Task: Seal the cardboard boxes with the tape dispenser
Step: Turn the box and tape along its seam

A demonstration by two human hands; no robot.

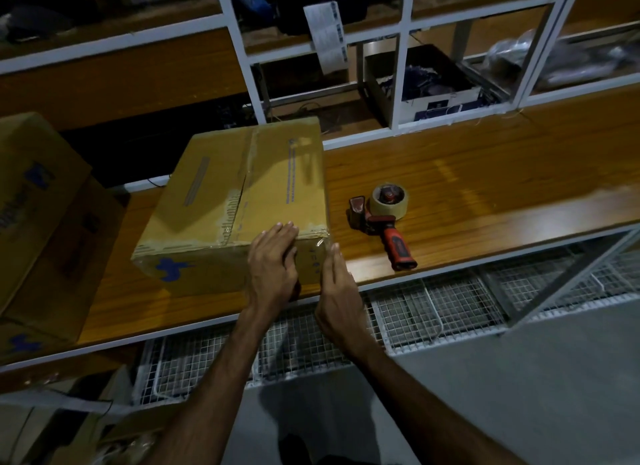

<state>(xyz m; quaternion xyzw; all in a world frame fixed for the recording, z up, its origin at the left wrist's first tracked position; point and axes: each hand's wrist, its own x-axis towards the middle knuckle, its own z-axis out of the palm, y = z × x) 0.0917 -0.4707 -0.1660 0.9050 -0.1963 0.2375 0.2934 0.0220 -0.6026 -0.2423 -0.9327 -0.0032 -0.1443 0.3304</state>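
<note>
The wooden table (467, 174) carries the cardboard box (235, 201) (flaps closed and taped). My left hand (273, 267) presses flat on its near right corner; my right hand (337, 291) rests straight-fingered against its right side. The tape dispenser (384, 215) lies just right of the box, untouched.

Dim room, wooden bench (485, 174), white metal shelving (403, 49), grey floor (519, 395)

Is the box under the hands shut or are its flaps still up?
Shut. The box has both top flaps lying flat, with clear tape along the centre seam and over the near edge, where the left hand presses.
</note>
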